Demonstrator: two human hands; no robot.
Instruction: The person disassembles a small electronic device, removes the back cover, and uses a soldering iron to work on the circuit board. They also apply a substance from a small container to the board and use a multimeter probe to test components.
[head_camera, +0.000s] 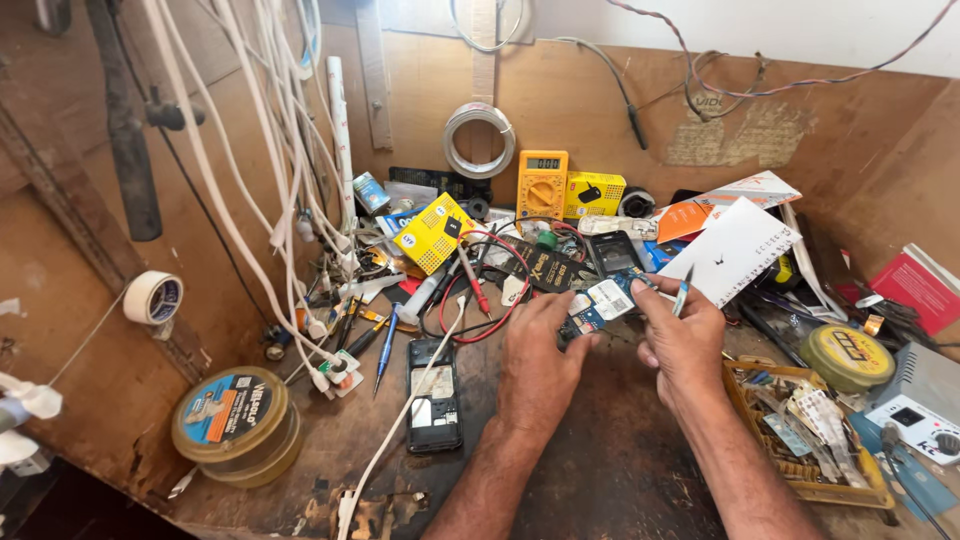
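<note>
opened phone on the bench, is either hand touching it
No: the opened phone lies apart from both hands; the left hand and right hand hold a small circuit board instead.

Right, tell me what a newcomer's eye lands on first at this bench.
At the centre, the left hand and right hand hold a small circuit board between them, and the right hand also grips a thin tool. Behind them an orange multimeter stands against the back wall beside a yellow box. To the left, an opened phone lies on the dark bench, under a bundle of white cables.
</note>
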